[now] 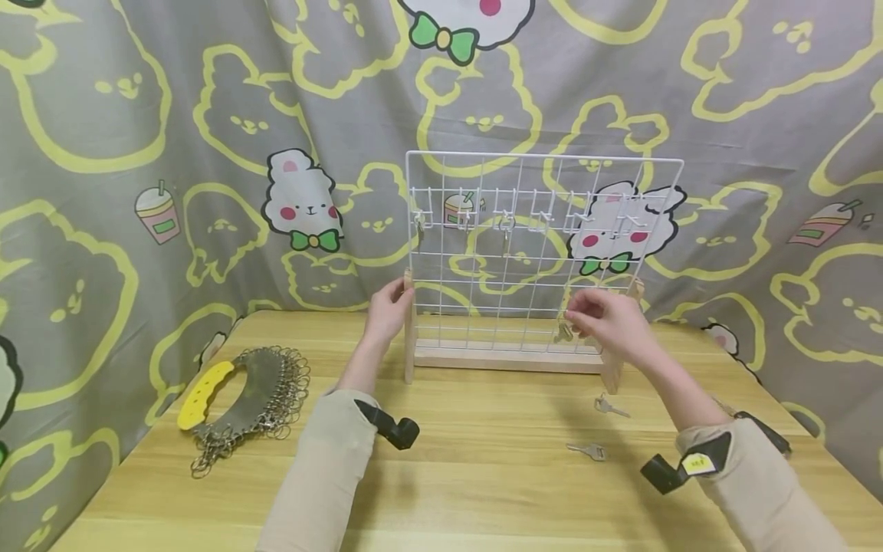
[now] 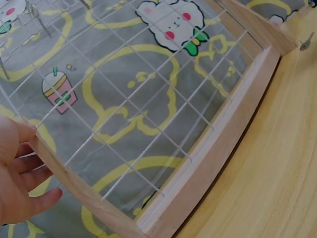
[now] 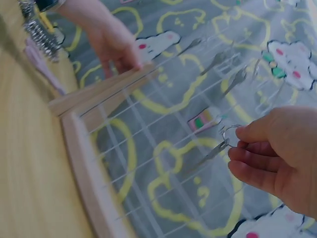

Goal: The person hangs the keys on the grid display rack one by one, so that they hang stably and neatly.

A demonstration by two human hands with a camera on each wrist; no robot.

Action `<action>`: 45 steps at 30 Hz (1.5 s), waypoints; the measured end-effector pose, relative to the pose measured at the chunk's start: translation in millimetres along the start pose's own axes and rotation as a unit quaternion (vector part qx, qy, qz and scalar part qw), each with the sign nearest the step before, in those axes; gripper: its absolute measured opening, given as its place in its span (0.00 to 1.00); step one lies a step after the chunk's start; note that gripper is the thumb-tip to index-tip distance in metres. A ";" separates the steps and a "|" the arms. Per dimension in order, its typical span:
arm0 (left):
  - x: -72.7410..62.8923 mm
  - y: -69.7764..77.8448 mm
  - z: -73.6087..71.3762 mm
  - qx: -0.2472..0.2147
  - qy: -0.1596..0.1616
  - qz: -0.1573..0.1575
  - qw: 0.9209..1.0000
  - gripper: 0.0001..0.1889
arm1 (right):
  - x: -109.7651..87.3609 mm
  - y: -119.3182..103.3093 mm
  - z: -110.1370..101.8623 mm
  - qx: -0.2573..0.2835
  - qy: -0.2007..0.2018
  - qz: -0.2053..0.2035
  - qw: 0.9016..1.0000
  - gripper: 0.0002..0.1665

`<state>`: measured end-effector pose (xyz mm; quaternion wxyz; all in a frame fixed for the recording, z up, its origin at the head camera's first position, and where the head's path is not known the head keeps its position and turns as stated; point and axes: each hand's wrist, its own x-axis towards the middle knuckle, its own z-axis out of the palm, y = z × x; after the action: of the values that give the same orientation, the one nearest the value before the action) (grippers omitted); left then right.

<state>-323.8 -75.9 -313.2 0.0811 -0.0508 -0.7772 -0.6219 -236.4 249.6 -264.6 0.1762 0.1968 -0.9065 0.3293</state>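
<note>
My left hand (image 1: pixel 389 310) grips the wooden side post (image 2: pixel 69 178) of a white wire grid rack (image 1: pixel 545 157) by its upper end. In front of the grid, my right hand (image 1: pixel 610 322) pinches a small metal ring (image 3: pixel 231 135) between thumb and forefinger. A key (image 3: pixel 210 157) dangles from that ring, apart from the hooks above. White hooks (image 1: pixel 545 218) line the upper part of the grid. Keys hang from some of them, one at the far left (image 1: pixel 420 234) and another near the middle (image 1: pixel 506 239).
Two loose keys lie on the wooden table, one nearer the rack (image 1: pixel 610 405) and one closer to me (image 1: pixel 588 451). At left rests a metal plate (image 1: pixel 258 391) with a yellow handle (image 1: pixel 205 395) and many rings along its edge. A dark object (image 1: pixel 764 432) sits by my right forearm. Patterned cloth (image 1: pixel 228 153) surrounds the table.
</note>
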 end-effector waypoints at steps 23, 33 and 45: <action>-0.8 0.9 -0.3 -0.004 0.001 0.009 1.000 0.25 | 59.2 -54.1 -27.6 -0.035 0.136 -0.031 0.990 0.07; 0.2 0.0 1.0 -0.008 0.000 0.009 1.000 0.25 | 75.1 -57.5 -26.9 -0.026 0.187 -0.015 0.982 0.08; -0.3 0.4 0.1 -0.003 0.003 0.010 1.000 0.25 | 81.7 -49.7 -17.0 0.002 0.185 -0.010 0.983 0.05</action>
<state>-323.4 -75.7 -312.9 0.0896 -0.0572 -0.7747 -0.6234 -279.9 206.2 -189.4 0.3434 0.1419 -0.8559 0.3598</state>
